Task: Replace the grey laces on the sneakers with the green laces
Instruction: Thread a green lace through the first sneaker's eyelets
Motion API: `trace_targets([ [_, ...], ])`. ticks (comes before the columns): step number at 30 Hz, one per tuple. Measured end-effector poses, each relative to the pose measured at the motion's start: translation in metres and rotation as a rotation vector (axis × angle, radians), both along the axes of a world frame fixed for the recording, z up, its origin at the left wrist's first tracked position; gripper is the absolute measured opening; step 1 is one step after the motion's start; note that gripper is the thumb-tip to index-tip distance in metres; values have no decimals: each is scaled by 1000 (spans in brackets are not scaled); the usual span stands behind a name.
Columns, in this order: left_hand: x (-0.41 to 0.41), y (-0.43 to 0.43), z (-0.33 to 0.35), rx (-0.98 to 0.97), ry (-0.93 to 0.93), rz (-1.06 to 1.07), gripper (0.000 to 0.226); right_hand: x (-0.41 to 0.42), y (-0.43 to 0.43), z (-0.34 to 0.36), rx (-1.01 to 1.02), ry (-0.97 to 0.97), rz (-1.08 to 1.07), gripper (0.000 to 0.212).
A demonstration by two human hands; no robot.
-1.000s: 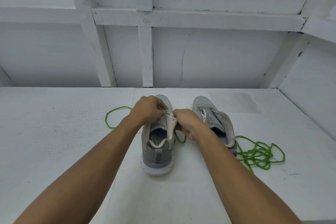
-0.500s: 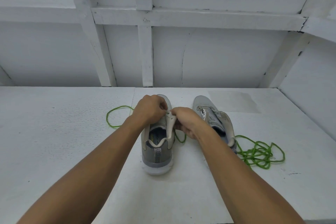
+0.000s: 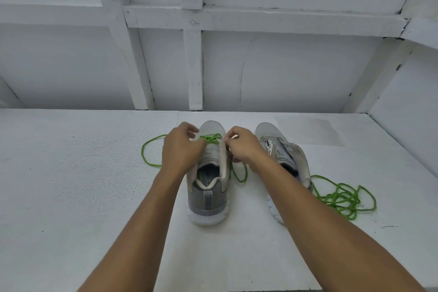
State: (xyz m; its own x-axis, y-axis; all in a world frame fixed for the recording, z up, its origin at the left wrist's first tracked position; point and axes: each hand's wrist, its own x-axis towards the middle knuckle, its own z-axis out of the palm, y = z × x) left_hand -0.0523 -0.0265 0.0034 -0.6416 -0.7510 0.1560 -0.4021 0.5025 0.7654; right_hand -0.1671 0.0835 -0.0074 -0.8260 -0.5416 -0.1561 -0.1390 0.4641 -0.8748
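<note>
White table [image 3: 71,197], grey sneaker [image 3: 206,199] — left hand [image 3: 181,153] and right hand [image 3: 245,147] pinching its green lace [image 3: 211,137], second sneaker [image 3: 279,147] beside

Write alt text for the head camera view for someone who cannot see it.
A left hand and a right hand each pinch a green lace threaded across the front eyelets of a grey sneaker on a white table, heel toward the camera. A second sneaker sits to its right, with a loose green lace tangled beside it.
</note>
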Motion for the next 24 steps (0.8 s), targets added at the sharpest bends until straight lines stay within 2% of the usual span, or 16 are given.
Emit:
trace_targets([
  [2,12,4,-6,114,35,17,19,-1,1,2,42,87,25,16],
  [4,20,11,-14,171,69,6,21,-4,2,9,72,148,41,17],
  [7,24,16,-21,156,119,26,30,-15,2,22,116,211,8,19],
  [9,25,16,-22,150,127,40,33,-26,5,39,28,185,-93,23],
  [11,24,15,-25,132,119,38,33,-46,12,67,-312,-65,-305,29],
  [13,23,15,-27,117,104,52,35,-64,22,97,-894,-450,-459,27],
  [14,22,13,-30,121,106,62,36,-69,26,104,-1081,-525,-478,24],
  [15,22,12,-33,136,119,70,37,-70,27,106,-1116,-482,-465,21],
  [16,22,11,-36,155,136,79,39,-66,26,104,-995,-309,-432,19],
  [17,22,11,-37,177,149,89,39,-59,23,96,-768,-59,-365,19],
  [19,22,11,-39,209,165,100,39,-36,16,67,-188,424,-25,20],
  [21,22,13,-39,219,171,106,39,-14,8,33,278,603,323,22],
  [22,22,14,-38,222,174,107,39,-8,5,22,402,645,365,23],
  [24,22,14,-38,233,181,113,38,-2,3,15,482,729,327,20],
])
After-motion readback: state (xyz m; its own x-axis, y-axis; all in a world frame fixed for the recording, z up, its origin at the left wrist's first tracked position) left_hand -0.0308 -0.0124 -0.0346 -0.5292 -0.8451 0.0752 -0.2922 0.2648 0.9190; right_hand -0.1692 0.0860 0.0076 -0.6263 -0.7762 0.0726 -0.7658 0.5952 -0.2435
